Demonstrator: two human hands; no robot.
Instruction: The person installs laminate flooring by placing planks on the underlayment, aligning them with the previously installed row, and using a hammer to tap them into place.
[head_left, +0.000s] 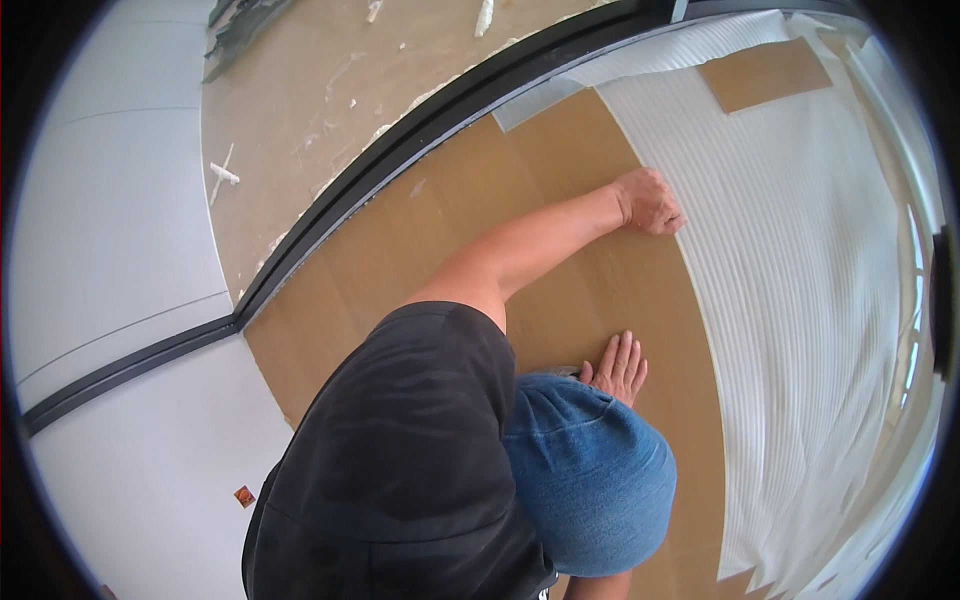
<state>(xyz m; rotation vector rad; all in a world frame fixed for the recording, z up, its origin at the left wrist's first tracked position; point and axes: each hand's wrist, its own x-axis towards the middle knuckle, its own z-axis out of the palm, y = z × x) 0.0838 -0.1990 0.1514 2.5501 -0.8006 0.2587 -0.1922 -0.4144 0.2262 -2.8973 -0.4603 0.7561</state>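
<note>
Wood-look floor planks (560, 300) cover the floor in front of me, laid side by side. My left hand (652, 203), at the end of a bare forearm, is closed in a fist against the right edge of the outermost plank. No object shows in it. Nearer to me, my right hand (618, 368) lies with its fingers stretched flat on the planks beside my denim-covered knee (595, 480). The knee hides most of the right arm. White ribbed underlay sheet (780, 240) runs along the right side of the planks.
A short loose plank piece (765, 75) rests on the underlay at the far right. A dark metal door track (370, 190) curves along the far left. Beyond it lies dusty bare floor (300, 130) with white scraps. White panels (120, 200) stand at left.
</note>
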